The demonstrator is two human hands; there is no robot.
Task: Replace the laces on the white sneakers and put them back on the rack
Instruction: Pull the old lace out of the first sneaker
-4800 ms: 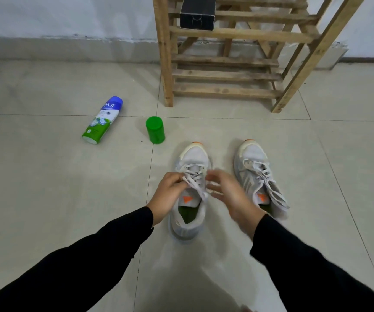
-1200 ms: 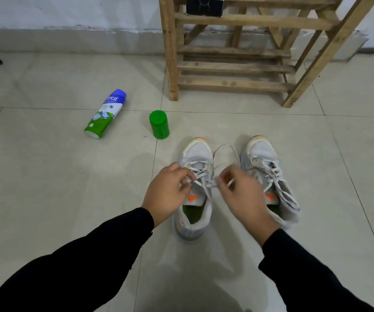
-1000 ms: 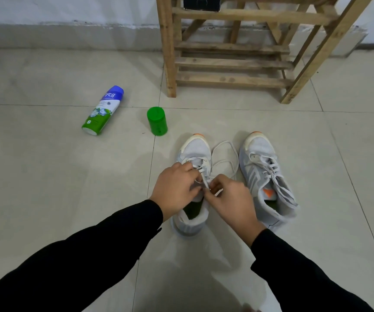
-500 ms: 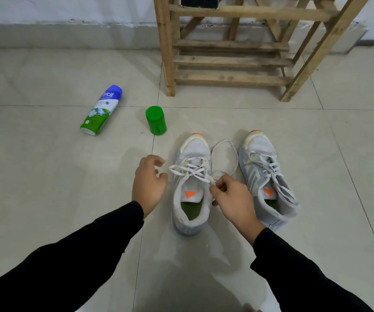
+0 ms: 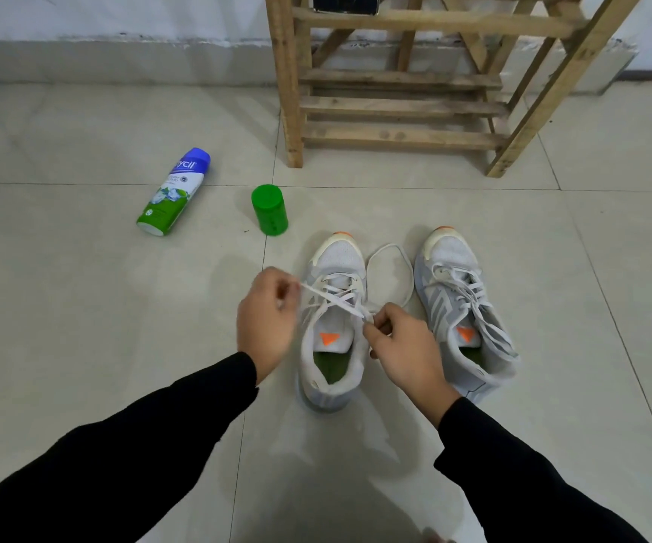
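My left hand (image 5: pixel 267 319) is closed in a pinch on one end of a white lace (image 5: pixel 332 301), thumb against curled fingers, just off the left side of the sneaker (image 5: pixel 340 260) in front of me. From that pinch the lace runs taut, slanting across the upper eyelets to my right hand (image 5: pixel 403 346). That hand grips it between thumb and curled fingers at the shoe's right edge, beside the tongue with its orange triangle. A slack loop of lace (image 5: pixel 385 248) lies on the floor (image 5: pixel 81 327) between this shoe and the second sneaker (image 5: pixel 448 264), and its lower end runs in toward my right hand.

Both shoes stand on the tiles side by side, nearly touching. Their orange-tipped toes point at the wooden rack (image 5: pixel 395 107), which stands well apart from them against the wall. The second sneaker is laced, with its loose ends draped over its right side and its collar sagging outward. Green insoles show inside both.

A dark box (image 5: pixel 346 3) sits on an upper slat of the rack, cut off by the top of the view. To the left, a green cap (image 5: pixel 269 209) stands upright near the first sneaker's toe. Further left, a spray can (image 5: pixel 173 192) with a blue top lies on its side. My black sleeves (image 5: pixel 120 444) reach to both wrists.
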